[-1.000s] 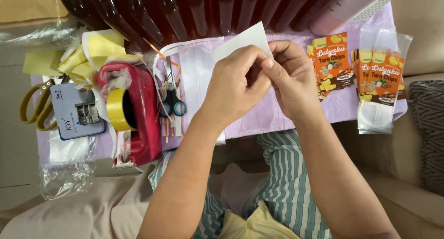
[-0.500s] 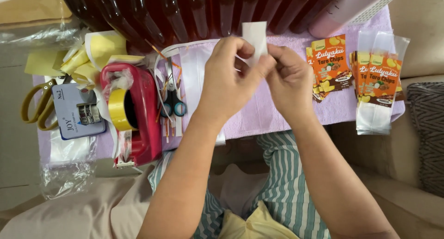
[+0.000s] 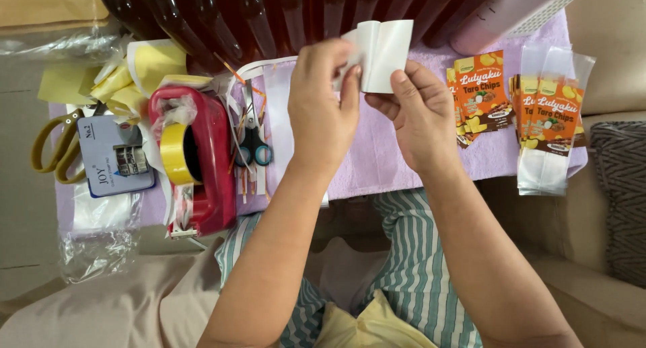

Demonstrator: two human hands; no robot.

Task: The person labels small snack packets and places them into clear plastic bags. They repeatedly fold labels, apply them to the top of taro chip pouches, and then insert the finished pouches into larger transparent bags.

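So the thing to look at here is the white backing sheet (image 3: 383, 55). It's up in the air between both hands, just above the lilac cloth (image 3: 377, 166) on the table and in front of the row of dark red bottles (image 3: 269, 11). Its long axis runs roughly up and down in the view, standing on edge rather than lying flat, and it looks folded or curled, with one flap bending off to the left.

Both hands are right on it, so neither is really "nearer". The left hand (image 3: 323, 112) comes at it from the left, fingers bunched and pinched on the left flap near the top. The right hand (image 3: 420, 116) is below and to the right, thumb pressed against the lower front edge of the sheet, the other fingers tucked behind it as far as I can tell. So both are closed on the paper, not open, and the two hands are nearly touching each other.

Off to the left sit a red tape dispenser (image 3: 205, 166) with a yellow roll, and small scissors (image 3: 252, 143). To the right are stacks of orange snack pouches (image 3: 481, 92).
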